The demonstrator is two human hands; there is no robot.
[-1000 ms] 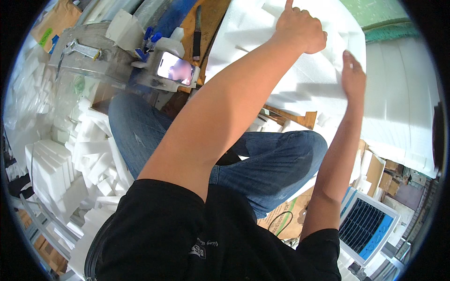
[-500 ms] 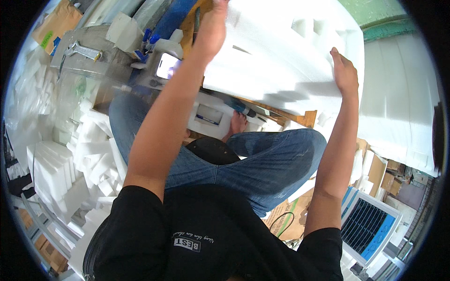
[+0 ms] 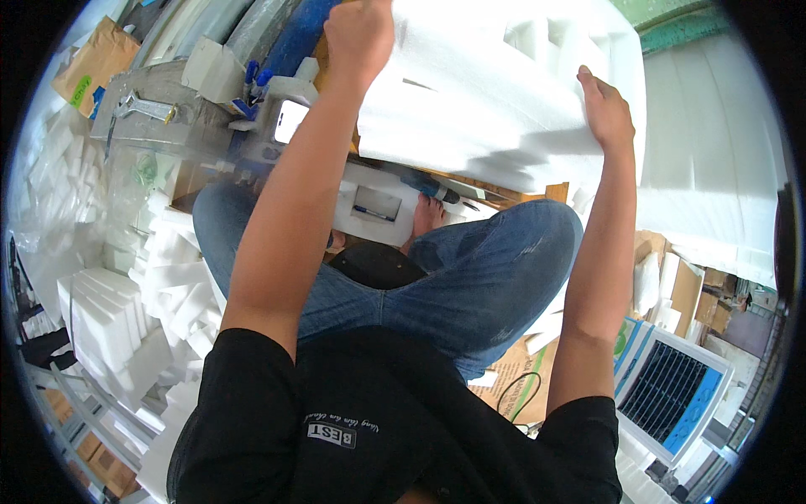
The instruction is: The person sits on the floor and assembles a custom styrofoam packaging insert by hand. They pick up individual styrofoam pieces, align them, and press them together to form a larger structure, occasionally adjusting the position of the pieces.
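Nearest the camera: black T-shirt (image 3: 378,420), then blue jeans (image 3: 453,286) on bent, crossed legs; a bare foot (image 3: 426,214) shows between the knees.

Both forearms rise from the lower edge toward the top of the view.

Left hand (image 3: 359,34): fingers curled and clenched over the left edge of a large white foam block (image 3: 495,92); the fingertips are hidden behind the foam, so the depth of the grasp cannot be told.

Right hand (image 3: 606,105): palm flat against the block's right side, fingers extended and pressed to the foam, not curled round it.

Foam block: held up between the two hands, above the knees, tilted, with stepped ridges and rectangular cut-outs on its face. It fills the upper centre of the view.

Below the block, just beyond the foot: a smaller white foam piece (image 3: 374,206) with a rectangular recess, and a blue-handled tool (image 3: 428,186) lying beside it.

Left: stacked white foam slabs (image 3: 101,319) and loose offcuts on the floor. Upper left: a metal wrench (image 3: 147,107) on a grey surface, and a lit phone screen (image 3: 290,120) near the left forearm.

Lower right: a white device with a blue grille (image 3: 672,395). Far right: a large white foam sheet (image 3: 714,168)
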